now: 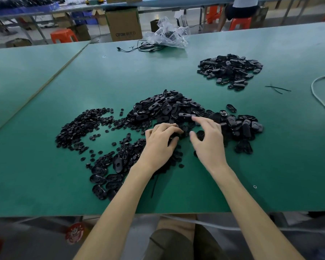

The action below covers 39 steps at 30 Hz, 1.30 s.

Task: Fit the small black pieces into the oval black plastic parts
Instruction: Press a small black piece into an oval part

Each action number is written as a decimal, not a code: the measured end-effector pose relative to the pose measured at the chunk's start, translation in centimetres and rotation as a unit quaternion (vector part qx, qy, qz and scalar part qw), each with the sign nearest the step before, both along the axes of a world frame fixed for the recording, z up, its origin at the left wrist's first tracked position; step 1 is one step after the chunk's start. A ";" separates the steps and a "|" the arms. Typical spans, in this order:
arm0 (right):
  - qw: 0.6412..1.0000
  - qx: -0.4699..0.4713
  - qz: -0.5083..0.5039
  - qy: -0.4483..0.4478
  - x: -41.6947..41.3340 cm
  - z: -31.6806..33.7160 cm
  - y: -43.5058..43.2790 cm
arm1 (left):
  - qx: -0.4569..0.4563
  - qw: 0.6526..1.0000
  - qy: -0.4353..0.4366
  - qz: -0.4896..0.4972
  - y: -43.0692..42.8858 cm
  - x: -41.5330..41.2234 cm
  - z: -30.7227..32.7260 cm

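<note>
Bare green table (26, 166) is lying open from the diagonal seam at the left to the small black pieces (79, 126), which are spreading in a loose scatter; a few oval black plastic parts (105, 179) are sitting near the front edge; the left hand (158, 145) is curling thumb and fingers round a dark part (174, 136), too blurred to name; the right hand (208, 141) is hovering released, fingers spread, forefinger reaching the near edge of the main oval heap (167, 107); a 2nd heap (231, 69) is lying well apart at the far right; a white cable (319, 94) is looping by the right edge, with bare surface lying between.
</note>
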State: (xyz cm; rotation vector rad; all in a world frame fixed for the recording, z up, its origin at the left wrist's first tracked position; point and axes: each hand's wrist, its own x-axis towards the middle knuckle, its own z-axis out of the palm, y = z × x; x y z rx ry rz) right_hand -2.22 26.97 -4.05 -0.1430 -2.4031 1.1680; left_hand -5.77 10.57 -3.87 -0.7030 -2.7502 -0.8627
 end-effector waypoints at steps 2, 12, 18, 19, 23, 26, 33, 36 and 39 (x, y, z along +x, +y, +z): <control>0.997 0.058 0.042 -0.012 0.0 -0.2 -0.2 | 0.005 1.000 0.003 0.010 -0.1 0.0 0.0; 0.989 0.128 0.059 -0.038 -0.2 -0.6 -0.3 | -0.004 0.999 0.024 0.030 -0.1 -0.2 -0.2; 0.990 0.120 0.070 -0.032 -0.2 -0.5 -0.3 | 0.010 0.999 0.020 0.045 -0.1 -0.3 -0.4; 0.990 0.117 0.069 -0.030 -0.2 -0.5 -0.3 | 0.011 0.999 0.016 0.045 -0.1 -0.4 -0.4; 0.992 0.106 0.063 -0.033 -0.2 -0.6 -0.2 | 0.022 0.999 0.004 0.045 -0.1 -0.3 -0.2; 0.993 0.094 0.058 -0.029 -0.2 -0.6 -0.2 | 0.024 0.998 0.001 0.053 0.0 -0.2 -0.1; 0.998 0.044 0.013 -0.037 -0.1 -0.5 -0.2 | -0.019 0.996 0.008 0.087 -0.2 -0.3 -0.6; 0.999 0.031 0.009 -0.034 -0.1 -0.4 -0.2 | -0.014 0.997 0.015 0.079 -0.3 -0.3 -0.6; 1.000 0.020 0.005 -0.021 0.0 -0.2 -0.2 | -0.013 0.997 0.016 0.079 -0.2 -0.3 -0.4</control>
